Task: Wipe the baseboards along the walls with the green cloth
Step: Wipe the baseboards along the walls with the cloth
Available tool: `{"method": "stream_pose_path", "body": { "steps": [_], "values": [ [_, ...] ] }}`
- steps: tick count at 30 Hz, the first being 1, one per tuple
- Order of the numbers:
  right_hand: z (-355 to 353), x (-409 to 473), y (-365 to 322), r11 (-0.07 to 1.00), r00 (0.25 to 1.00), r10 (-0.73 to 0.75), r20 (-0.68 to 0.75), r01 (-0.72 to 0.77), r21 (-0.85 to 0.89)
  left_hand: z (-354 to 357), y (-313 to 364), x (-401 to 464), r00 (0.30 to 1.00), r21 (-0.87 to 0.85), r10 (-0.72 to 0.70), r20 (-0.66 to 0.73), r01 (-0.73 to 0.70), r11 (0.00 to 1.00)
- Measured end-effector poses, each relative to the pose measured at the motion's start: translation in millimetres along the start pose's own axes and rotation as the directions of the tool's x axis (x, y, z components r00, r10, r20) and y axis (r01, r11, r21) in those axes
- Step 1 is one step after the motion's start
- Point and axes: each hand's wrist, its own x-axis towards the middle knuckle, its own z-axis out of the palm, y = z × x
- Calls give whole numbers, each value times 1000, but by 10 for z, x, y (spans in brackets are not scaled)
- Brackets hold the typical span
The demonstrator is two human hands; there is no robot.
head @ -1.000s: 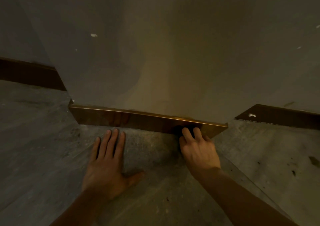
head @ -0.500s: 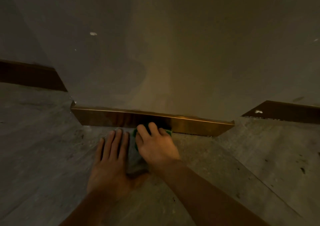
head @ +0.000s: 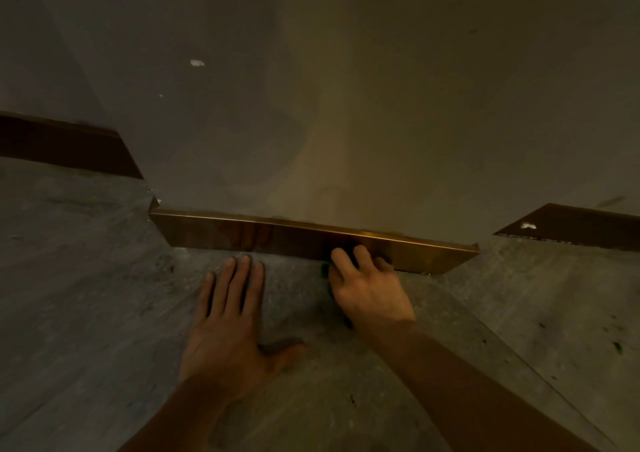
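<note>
Dim wall's glossy brown baseboard [head: 277, 235], streak-reflective.

Dim room corner with plain walls and a stone-look floor.
A grey wall [head: 346, 88] juts towards the viewer, lit warm yellow at its middle, with small white marks on the left. The mottled grey floor [head: 86, 296] carries dark specks at the right.

Both my forearms bare, no sleeves in view up to frame edge. My left hand [head: 225, 334]: no glove, no ring, no watch or band at wrist. My right hand [head: 370, 292]: same, bare, nothing worn. Nails short, unpainted afaict. Dim light, finer detail n/a.
</note>
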Motion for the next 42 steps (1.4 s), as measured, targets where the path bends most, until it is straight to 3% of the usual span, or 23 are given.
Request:
{"method": "stream_pose_path", "body": {
  "steps": [10, 18, 24, 32, 36, 39, 42],
  "values": [
    [94, -269, 290, 987, 981, 160, 107, -162, 18, 45, -37, -3, 1000, -6, 9, 1, -9, 1000],
    [85, -405, 413, 945, 944, 322, 69, -325, 42, -65, 6, -26, 999, -3, 17, 46, -17, 1000],
    [1, -594, 513, 846, 880, 472, 51, -469, 253, -112, 27, -42, 999, -15, 11, 48, -10, 1000],
    [-100, -808, 563, 567, 761, 642, 90, -551, 612, -228, 99, 41, 996, -47, -35, 79, 39, 998],
    [-137, -845, 572, 412, 733, 666, 139, -517, 750, -380, 299, 87, 996, -324, 86, 22, -74, 943],
    [-223, -844, 588, 46, 713, 623, 323, -445, 894, -449, 630, 150, 966, -475, 246, 77, -181, 861],
    [-361, -889, 574, -332, 733, 525, 433, -292, 897, -506, 941, 228, 932, -580, 331, 149, -189, 793]
  ]
}}
